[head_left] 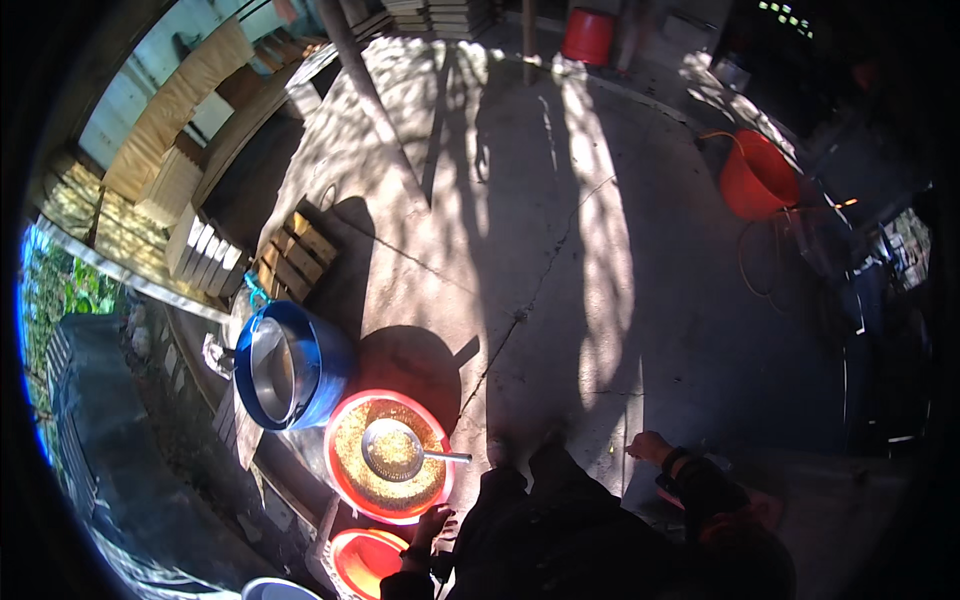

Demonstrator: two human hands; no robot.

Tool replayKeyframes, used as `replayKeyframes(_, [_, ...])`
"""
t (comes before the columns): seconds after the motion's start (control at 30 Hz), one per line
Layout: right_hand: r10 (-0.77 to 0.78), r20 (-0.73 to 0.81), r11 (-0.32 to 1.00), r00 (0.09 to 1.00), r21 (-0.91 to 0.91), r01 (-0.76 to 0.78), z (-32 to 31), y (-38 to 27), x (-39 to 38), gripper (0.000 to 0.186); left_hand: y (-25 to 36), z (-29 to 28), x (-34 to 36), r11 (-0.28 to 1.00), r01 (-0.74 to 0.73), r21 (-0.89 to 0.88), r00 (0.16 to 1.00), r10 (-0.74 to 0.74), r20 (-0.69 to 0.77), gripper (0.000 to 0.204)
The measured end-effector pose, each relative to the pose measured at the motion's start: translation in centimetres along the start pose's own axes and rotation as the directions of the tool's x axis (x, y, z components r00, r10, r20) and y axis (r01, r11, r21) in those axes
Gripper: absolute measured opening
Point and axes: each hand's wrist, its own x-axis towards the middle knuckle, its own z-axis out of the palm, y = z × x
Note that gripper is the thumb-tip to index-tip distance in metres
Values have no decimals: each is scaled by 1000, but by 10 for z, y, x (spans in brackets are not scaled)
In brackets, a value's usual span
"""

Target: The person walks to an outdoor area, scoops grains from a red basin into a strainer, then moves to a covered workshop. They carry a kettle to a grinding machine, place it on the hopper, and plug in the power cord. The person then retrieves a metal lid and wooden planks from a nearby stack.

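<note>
A red basin filled with yellow grain stands on the floor left of my legs. On the grain lies a round metal skimmer with some of it inside, its handle reaching over the right rim. My left hand is in shadow at the basin's lower right edge; its fingers are too dark to read, and I cannot tell whether it touches the rim. Out to the right, over the floor, my right hand has its fingers drawn together. Anything inside them is too small to make out.
A blue barrel holding a metal pot stands behind the basin. A smaller red basin sits nearer me. Farther off are a wooden crate, a post, a red bucket and a large red tub with a hose.
</note>
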Motion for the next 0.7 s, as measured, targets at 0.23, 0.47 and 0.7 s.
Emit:
replayKeyframes(0.23, [-141,-430,944,892,213,252,-80,-89,3,29,62,-2,99,969,13,248,998,-28,57,34])
replayKeyframes(0.47, [-31,-385,924,922,341,173,-97,3,-32,28,277,78,163,868,-122,481,987,57,148,33])
replayKeyframes(0.7, [476,-57,695,878,636,-335,-92,210,-54,37,435,273,211,795,-233,561,972,169,165,32])
